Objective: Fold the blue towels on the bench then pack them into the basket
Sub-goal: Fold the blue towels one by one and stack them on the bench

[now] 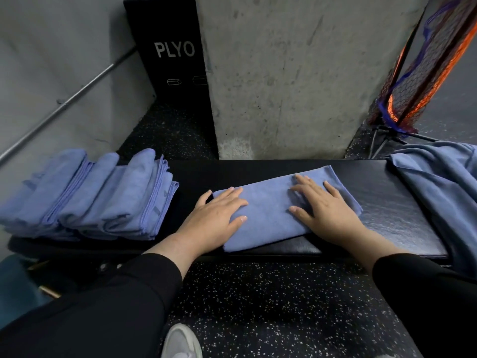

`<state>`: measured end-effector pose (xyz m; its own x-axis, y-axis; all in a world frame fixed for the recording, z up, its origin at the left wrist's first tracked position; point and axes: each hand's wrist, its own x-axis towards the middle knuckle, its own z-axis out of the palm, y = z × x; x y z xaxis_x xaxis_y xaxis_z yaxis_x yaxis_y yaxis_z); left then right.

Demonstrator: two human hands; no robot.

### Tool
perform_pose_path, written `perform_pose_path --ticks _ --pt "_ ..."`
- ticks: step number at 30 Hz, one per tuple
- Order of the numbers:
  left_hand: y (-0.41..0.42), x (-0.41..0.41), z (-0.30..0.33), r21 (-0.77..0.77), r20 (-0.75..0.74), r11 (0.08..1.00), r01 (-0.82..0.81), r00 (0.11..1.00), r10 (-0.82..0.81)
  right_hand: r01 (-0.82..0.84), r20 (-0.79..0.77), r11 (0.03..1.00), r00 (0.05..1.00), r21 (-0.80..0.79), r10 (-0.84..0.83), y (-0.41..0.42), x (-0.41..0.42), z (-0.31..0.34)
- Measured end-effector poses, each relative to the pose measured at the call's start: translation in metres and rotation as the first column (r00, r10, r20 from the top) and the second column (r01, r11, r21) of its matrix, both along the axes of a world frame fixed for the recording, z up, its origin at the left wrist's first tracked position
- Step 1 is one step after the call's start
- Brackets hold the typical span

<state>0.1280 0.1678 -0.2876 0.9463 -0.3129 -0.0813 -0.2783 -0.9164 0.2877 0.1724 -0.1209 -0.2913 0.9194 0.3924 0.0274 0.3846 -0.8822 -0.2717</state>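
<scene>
— On the black bench (387, 197), what do you have?

— I see a folded blue towel (268, 215) lying at the bench's middle. My left hand (214, 215) lies flat on the towel's left end, fingers straight and spread; my right hand (325, 205) presses flat on its right part, fingers straight too.

— Other towels?

— A stack of folded towels (98, 197) sits at the bench's left end, well apart from the one under my hands. Loose blue cloth (444, 187) drapes over the bench's right end.

— Behind the bench?

— A concrete pillar (296, 73), with a black box marked PLYO (170, 52) beside it.
</scene>
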Motion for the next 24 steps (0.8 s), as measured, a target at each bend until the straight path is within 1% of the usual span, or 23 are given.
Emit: perform_pose_path --ticks 2,3,5,6,7,8,10,11,13,15,18,20,21,23,24 --pt "0.0 0.001 0.001 -0.003 -0.005 0.999 -0.041 0.999 0.041 0.013 0.01 0.999 1.0 0.043 -0.014 0.002 0.004 0.003" --pt "-0.001 0.001 0.002 -0.001 -0.013 0.999 -0.052 0.999 0.052 0.017 0.062 0.999 0.998 0.051 -0.02 0.006 0.004 0.004" --pt "-0.003 0.002 0.004 0.006 -0.02 0.998 -0.062 0.998 0.062 0.032 0.24 0.998 0.97 0.047 -0.042 0.02 -0.002 0.011" --pt "-0.005 0.002 0.005 0.014 -0.021 0.998 -0.067 0.998 0.067 0.032 0.295 0.999 0.955 0.041 -0.043 0.029 -0.008 0.016" --pt "-0.006 0.001 0.006 0.023 -0.019 0.997 -0.073 0.997 0.074 0.032 0.278 0.999 0.96 0.036 -0.04 0.038 -0.016 0.021" --pt "-0.007 0.001 0.006 0.03 -0.012 0.996 -0.082 0.997 0.082 0.037 0.217 0.999 0.975 0.023 -0.041 0.048 -0.026 0.024" --pt "-0.007 0.002 0.006 0.025 0.013 0.994 -0.108 0.994 0.108 0.07 0.089 0.995 0.994 -0.072 -0.064 0.063 -0.042 0.025" --pt "-0.007 0.003 0.007 0.014 0.029 0.992 -0.123 0.992 0.123 0.092 0.079 0.987 0.993 -0.129 -0.083 0.067 -0.048 0.023" --pt "-0.006 0.005 0.01 -0.005 0.083 0.992 -0.128 0.988 0.128 0.12 0.12 0.972 0.988 -0.201 -0.098 0.07 -0.054 0.019" --pt "-0.003 0.004 0.013 -0.008 0.146 0.994 -0.109 0.983 0.108 0.09 0.167 0.967 0.985 -0.238 -0.05 0.07 -0.051 0.014" --pt "0.01 -0.002 0.011 -0.008 0.174 0.998 -0.057 0.983 0.058 0.029 0.157 0.975 0.988 -0.222 0.006 0.061 -0.037 0.009" --pt "0.019 -0.009 0.01 -0.046 0.154 0.999 0.017 0.988 -0.009 -0.043 0.137 0.977 0.988 -0.21 0.073 0.047 -0.024 0.008" --pt "0.022 -0.013 0.011 -0.06 0.135 0.996 0.064 0.989 -0.055 -0.051 0.147 0.981 0.986 -0.186 0.079 0.039 -0.017 0.009" --pt "0.023 -0.02 0.015 -0.068 0.083 0.988 0.138 0.988 -0.132 0.009 0.162 0.991 0.987 -0.13 0.012 0.024 -0.006 0.012" --pt "0.022 -0.023 0.016 -0.076 0.054 0.986 0.147 0.988 -0.143 0.037 0.168 0.995 0.986 -0.094 -0.021 0.018 -0.003 0.014"
